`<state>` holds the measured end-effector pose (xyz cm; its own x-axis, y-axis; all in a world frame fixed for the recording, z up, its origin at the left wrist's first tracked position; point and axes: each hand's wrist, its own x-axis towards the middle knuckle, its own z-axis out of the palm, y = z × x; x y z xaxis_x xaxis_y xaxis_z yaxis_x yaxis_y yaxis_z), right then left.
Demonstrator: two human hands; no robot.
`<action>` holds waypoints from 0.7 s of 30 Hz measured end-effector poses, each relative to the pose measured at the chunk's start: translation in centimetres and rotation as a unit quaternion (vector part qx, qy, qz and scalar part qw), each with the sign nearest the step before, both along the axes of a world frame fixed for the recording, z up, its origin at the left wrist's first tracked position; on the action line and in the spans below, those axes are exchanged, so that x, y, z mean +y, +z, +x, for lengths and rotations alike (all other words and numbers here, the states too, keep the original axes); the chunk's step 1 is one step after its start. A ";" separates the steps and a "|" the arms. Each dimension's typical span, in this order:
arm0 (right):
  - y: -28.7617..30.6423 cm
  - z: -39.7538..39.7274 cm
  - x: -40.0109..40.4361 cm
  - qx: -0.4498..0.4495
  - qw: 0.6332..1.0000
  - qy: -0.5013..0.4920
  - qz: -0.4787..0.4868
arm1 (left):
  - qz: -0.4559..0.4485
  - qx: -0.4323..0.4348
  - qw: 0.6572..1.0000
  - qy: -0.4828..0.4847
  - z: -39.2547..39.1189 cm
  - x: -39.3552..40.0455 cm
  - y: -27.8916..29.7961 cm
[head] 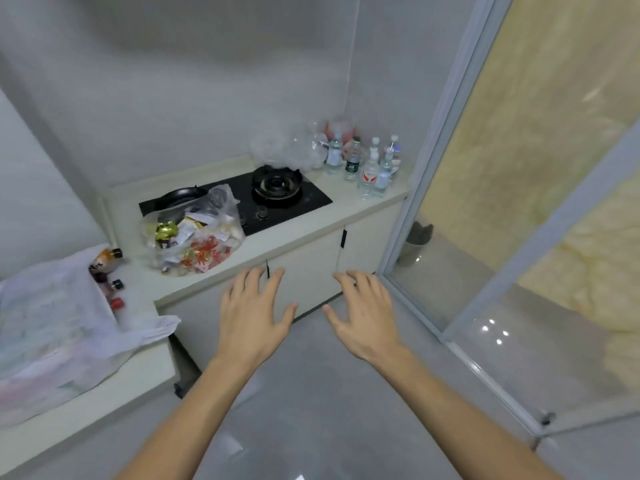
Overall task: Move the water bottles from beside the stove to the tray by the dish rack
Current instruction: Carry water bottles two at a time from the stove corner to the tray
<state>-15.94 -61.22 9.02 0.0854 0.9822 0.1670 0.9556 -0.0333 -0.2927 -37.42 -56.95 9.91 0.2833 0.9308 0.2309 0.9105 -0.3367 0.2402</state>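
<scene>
At the far right end of the table (311, 223), just right of the stove (242, 202), the water bottles (372, 168) stand upright in a tight cluster, clear plastic with white caps, one with a dark green label. They sit near the corner where the wall meets the sliding glass door (519, 202). Behind them, crumpled clear plastic bags (294, 147) pile up against the wall, one with something red inside, though blur hides what it is.

Both hands hang in the air, well short of the bottles, out in front of the cabinet doors (311, 265). The left hand (254, 313) is palm down, fingers spread wide, holding nothing. The right hand (363, 313) mirrors it just beside, fingers splayed and slightly bent, empty too. Neither touches anything.

On the stove, the right burner (277, 185) is bare, and a dark pan (180, 195) sits on the left side. A clear bag of snack packets (194, 237) slumps over the stove's front left corner and onto the table. Further left, small sauce bottles (110, 275) lie beside a big white plastic bag (62, 323) that spreads over the near table end. Below, the floor (329, 393) is grey and glossy.
</scene>
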 end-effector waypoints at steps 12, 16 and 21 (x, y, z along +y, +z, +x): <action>-4.0 13.0 16.4 0.034 0.997 -0.067 -0.029 | 0.016 0.011 0.996 -0.089 13.8 19.4 -2.7; -5.1 18.9 24.0 0.050 0.996 -0.055 -0.054 | 0.012 0.017 0.996 -0.083 20.0 27.4 -2.7; -4.6 25.9 32.1 0.056 0.996 -0.038 -0.057 | 0.000 0.001 0.997 -0.083 27.2 35.2 -2.5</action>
<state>10.00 -29.16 4.46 0.1715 0.9844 0.0397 0.9105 -0.1430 -0.3881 -10.19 -21.71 7.44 0.4342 0.8707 0.2311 0.8423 -0.4833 0.2385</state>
